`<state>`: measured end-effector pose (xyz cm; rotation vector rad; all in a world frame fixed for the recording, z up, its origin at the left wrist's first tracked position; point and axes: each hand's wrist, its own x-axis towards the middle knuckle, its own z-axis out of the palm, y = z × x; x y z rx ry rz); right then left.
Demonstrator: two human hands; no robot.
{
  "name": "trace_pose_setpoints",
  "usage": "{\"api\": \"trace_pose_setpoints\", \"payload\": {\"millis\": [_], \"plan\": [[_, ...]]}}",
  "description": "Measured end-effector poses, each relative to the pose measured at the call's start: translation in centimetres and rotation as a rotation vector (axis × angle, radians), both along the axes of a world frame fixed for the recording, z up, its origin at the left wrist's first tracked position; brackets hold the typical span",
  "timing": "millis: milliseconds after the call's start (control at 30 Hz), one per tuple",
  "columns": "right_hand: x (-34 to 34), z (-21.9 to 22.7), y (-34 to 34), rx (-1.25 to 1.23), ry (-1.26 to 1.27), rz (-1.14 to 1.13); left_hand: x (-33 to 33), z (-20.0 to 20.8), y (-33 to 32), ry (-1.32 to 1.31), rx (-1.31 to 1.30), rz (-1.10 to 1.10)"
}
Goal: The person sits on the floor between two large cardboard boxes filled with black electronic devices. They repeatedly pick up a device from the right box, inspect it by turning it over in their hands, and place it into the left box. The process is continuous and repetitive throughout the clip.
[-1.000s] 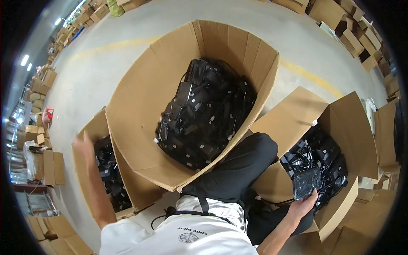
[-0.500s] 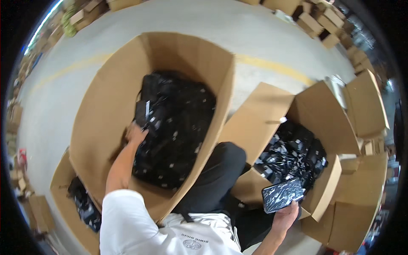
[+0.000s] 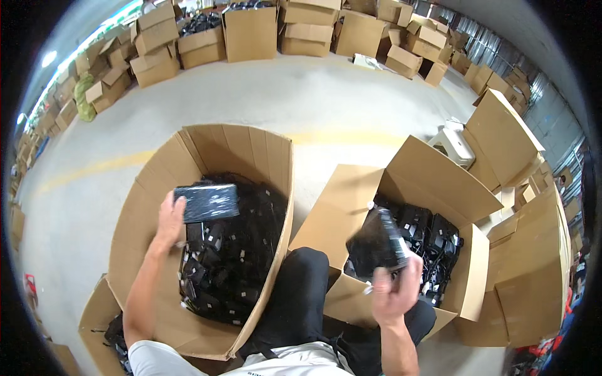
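Note:
My left hand grips one end of a flat black rectangular package wrapped in shiny clear film. It is over the far left part of a tall cardboard box filled with black packages and small black pieces. In my right hand is another black film-wrapped package, tilted and blurred by motion. That one is over the near left side of a smaller open carton, where black adapter-like blocks and cables lie.
My bent knee stands between the two boxes. Part of a third carton with black items shows at the lower left. Open cartons and a white stool are on the right. Stacked cartons line the far side.
My left hand has lifted a wrapped package above the pile in the tall box. My right hand has moved up and left with its package, now tilted. The view has tipped upward.

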<state>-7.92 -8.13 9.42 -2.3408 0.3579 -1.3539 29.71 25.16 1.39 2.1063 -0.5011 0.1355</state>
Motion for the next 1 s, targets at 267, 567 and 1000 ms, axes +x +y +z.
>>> {"api": "trace_pose_setpoints", "payload": {"millis": [267,567,1000], "plan": [[3.4,4.9,3.3,-0.792,-0.085,0.267,-21.4,13.5,-14.4,0.598,-0.91,-0.542],[-5.2,1.9,-0.9,-0.215,-0.254,0.094,-27.9,12.4,-20.3,0.746,-0.693,-0.646],[-10.5,-0.8,-2.0,0.893,-0.359,0.369,-32.0,8.6,-21.6,0.645,-0.504,-0.773]]}}
